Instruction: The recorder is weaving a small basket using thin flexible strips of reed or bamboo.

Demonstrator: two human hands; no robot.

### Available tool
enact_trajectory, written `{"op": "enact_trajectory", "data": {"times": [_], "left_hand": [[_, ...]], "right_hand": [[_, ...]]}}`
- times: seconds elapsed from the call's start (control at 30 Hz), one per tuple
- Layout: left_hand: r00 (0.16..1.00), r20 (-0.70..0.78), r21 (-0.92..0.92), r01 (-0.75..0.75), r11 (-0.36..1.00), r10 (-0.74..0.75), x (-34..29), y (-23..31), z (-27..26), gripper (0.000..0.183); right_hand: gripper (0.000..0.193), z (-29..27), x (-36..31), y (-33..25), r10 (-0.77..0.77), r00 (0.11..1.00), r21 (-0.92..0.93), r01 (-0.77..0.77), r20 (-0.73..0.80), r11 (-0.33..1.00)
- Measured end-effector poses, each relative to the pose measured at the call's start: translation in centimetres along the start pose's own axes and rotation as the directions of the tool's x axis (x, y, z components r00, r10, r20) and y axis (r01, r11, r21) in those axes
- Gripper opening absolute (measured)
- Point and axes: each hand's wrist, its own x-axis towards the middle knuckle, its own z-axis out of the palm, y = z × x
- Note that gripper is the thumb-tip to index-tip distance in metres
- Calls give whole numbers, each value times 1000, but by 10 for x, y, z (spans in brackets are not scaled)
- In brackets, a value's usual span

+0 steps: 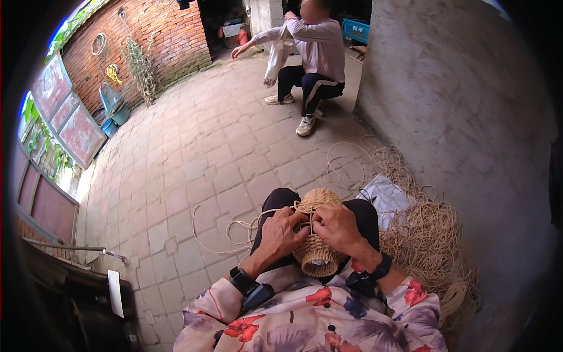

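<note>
A tan woven straw piece, rounded like a small basket with an open rim at the near end, rests across my lap. On its left side my left hand is closed, fingers bent around a thin straw cord that loops out leftward over my knee and onto the paving. My right hand presses on the top right of the weave, thumb and fingers pinched at it. A short strand crosses between the two hands. The fingertips are partly hidden. Something whitish shows inside the near opening.
A large tangled heap of straw cord lies at my right by the grey wall, with a white sack partly under it. Ahead, another person sits low, holding a whitish bundle. Metal gates stand at left.
</note>
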Motion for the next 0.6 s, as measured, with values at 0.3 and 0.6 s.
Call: {"op": "enact_trajectory", "data": {"times": [0.3,0.6], "left_hand": [[999,35,78,-37,996,35,-16,-7,0,23],[996,-90,-204,-30,978,11,-6,25,-40,19]], "right_hand": [[13,-7,2,-9,-7,993,41,2,122,999],[10,-87,-10,-14,114,993,250,-100,-39,963]]}}
